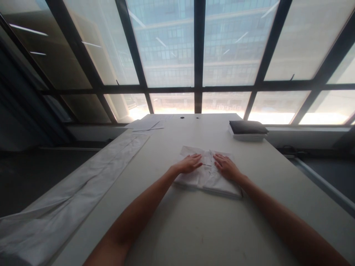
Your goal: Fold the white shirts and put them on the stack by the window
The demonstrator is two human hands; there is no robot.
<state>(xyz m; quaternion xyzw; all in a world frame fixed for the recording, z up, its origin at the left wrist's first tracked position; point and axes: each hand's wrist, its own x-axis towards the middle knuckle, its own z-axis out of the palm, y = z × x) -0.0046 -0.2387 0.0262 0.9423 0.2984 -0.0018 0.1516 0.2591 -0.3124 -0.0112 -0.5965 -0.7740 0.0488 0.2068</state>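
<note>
A folded white cloth [206, 179] lies in the middle of the pale table [194, 229]. My left hand [190, 163] rests flat on its left half, fingers stretched out and pointing right. My right hand [226, 166] lies flat on its right half, fingers stretched out and pointing left. The fingertips of both hands nearly meet over the cloth's middle. Neither hand grips anything.
A long strip of white fabric [72, 195] runs along the table's left edge. A stack of folded cloths topped by a dark one [247, 130] sits at the far right. White sheets [145, 125] lie at the far left corner. Big windows stand behind the table.
</note>
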